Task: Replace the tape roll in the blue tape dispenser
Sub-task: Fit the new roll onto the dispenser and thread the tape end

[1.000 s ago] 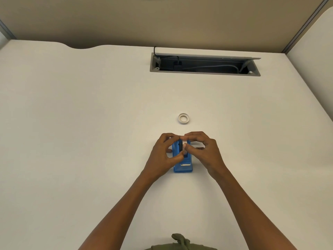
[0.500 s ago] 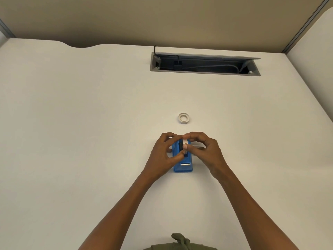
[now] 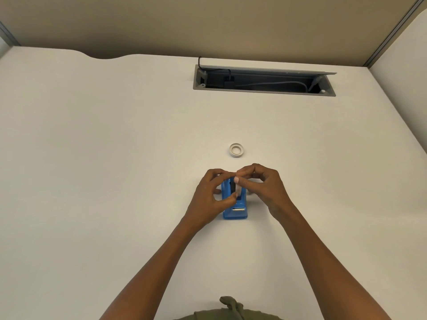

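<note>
A wide white tabletop (image 3: 115,158) carries everything. At its far edge a long grey cable tray (image 3: 264,92) is sunk into the surface, with dark cables inside. Near the middle stands the blue plastic tape dispenser (image 3: 235,212), its cutter end toward the person. The left hand (image 3: 209,199) grips the dispenser's left side with thumb and fingers. The right hand (image 3: 265,188) pinches a small white tape roll (image 3: 240,189) at the dispenser's top opening. Beyond them, apart, a second small white ring-shaped tape roll (image 3: 236,150) lies flat.
</note>
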Available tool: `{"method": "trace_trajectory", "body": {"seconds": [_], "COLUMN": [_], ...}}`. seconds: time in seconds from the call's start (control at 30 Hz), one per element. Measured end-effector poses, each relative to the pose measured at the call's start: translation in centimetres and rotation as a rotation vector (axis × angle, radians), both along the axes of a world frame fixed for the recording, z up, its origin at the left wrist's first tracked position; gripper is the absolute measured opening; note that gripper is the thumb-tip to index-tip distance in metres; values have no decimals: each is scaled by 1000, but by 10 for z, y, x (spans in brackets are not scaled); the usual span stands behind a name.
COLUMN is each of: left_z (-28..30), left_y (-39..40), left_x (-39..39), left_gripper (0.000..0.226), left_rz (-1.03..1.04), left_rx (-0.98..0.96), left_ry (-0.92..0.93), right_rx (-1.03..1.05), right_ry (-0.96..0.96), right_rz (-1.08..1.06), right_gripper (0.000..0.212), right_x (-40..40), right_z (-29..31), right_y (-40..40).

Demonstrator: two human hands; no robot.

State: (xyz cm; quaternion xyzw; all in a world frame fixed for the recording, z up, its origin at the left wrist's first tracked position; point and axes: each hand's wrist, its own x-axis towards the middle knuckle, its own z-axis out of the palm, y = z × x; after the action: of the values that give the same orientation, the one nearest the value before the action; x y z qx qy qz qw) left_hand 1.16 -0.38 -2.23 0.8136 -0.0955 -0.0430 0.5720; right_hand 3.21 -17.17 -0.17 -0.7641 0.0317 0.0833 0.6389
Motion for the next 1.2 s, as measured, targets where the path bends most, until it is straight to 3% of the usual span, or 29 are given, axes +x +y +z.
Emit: {"method": "trace_trajectory", "body": {"seconds": [0.4, 0.6, 0.97, 1.2], "left_z": [-1, -1, 4, 5], "left_y": [0, 0, -2, -1], "left_x": [0, 0, -5, -4], "left_gripper": [46, 41, 52, 43], "left_rz": [-3, 10, 34, 48], "left_rx": [-5, -7, -74, -56], "left_ry": [10, 11, 28, -30], "right_rx": [49, 18, -5, 58], "right_ry": [65, 53, 44, 70], "right_rz": [-53, 133, -16, -58], "right_gripper": [13, 19, 7, 12], "right_x": [2, -5, -1, -2], "right_z": [4, 4, -2, 0], "right_y": [0, -13, 2, 3]}}
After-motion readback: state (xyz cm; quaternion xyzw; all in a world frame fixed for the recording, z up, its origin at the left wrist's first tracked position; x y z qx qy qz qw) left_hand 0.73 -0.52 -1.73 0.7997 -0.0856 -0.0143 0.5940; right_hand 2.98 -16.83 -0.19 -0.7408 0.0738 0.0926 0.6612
